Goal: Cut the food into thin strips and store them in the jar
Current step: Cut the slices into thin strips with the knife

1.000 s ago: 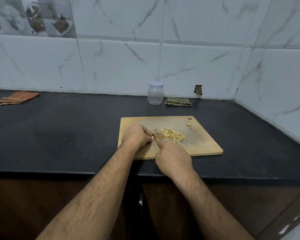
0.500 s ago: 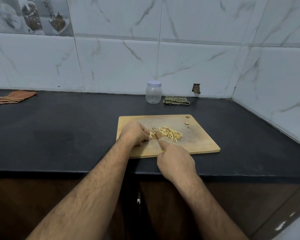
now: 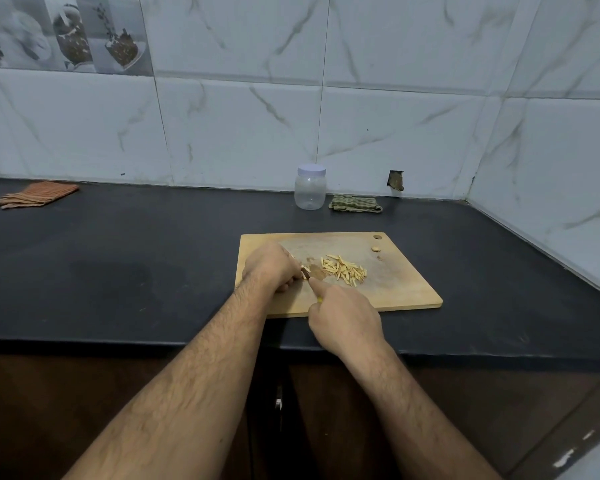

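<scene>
Hands meet on the cutting board (image 3: 395, 289): the left hand (image 3: 271, 266) pinches a small piece of food (image 3: 305, 271), the right hand (image 3: 343, 317) grips a knife (image 3: 315, 284) beside it. Cut strips (image 3: 343, 270) lie just right. Farther back on the worktop (image 3: 136, 265) stands the lidded jar (image 3: 310, 192), beside a folded cloth (image 3: 355, 204).

Both hands on cutting board (image 3: 402, 289), strips (image 3: 343, 270) piled beside; jar (image 3: 310, 191) behind.

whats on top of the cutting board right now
On the cutting board: a pile of thin strips, two small round bits, both hands cutting. The left hand covers most of the uncut piece.
</scene>
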